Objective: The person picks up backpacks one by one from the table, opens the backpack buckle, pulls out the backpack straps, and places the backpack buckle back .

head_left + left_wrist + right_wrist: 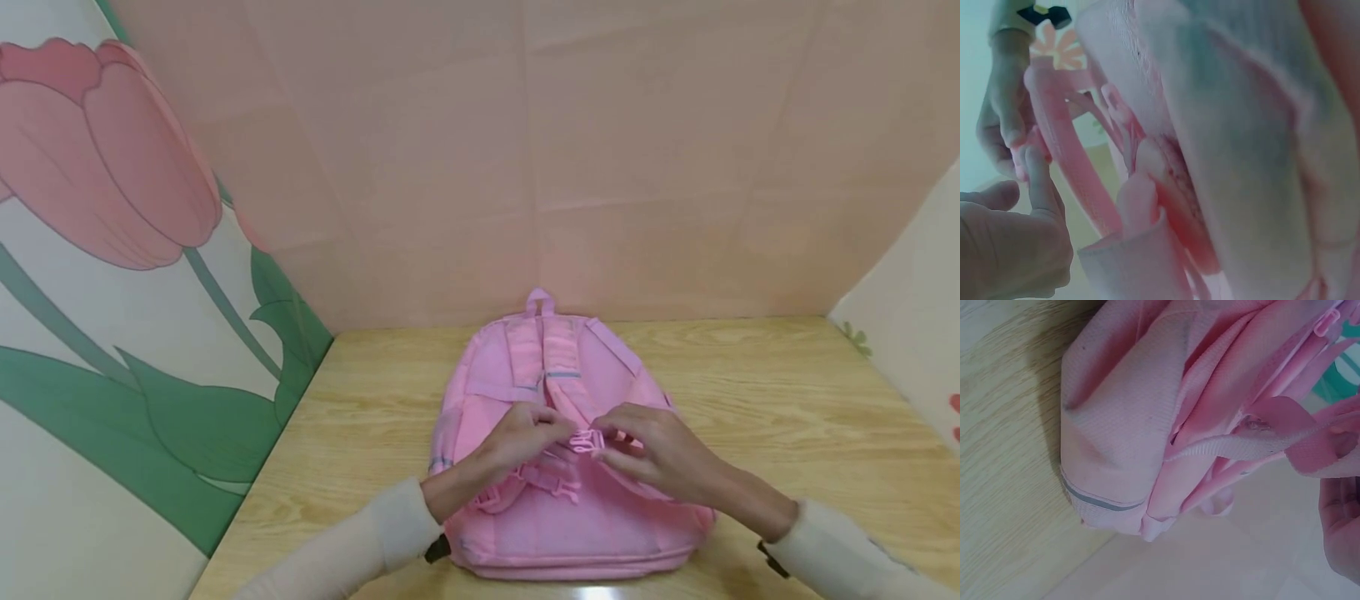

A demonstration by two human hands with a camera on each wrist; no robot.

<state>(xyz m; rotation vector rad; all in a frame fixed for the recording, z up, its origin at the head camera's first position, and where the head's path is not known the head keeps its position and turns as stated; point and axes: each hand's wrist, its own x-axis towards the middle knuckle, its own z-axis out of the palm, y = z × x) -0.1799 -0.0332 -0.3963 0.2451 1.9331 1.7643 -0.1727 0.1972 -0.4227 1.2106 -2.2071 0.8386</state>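
Note:
A pink backpack (600,533) lies on the table with its shoulder straps (562,354) facing up. Over its middle, a pink plastic buckle (587,441) is between the two hands. The left hand (525,437) pinches its left end with the fingertips. From the other side, the right hand (660,446) grips it between thumb and fingers. In the left wrist view the buckle (1022,159) shows at the fingertips of both hands. A pink strap (1300,434) runs up to the right hand (1341,528) in the right wrist view. A second pink buckle piece (551,482) hangs below the left hand.
The wooden table (787,400) extends on both sides of the backpack. A peach-coloured backdrop (637,167) stands behind it. On the left is a panel with a painted tulip (112,150), and a pale panel (915,333) is on the right.

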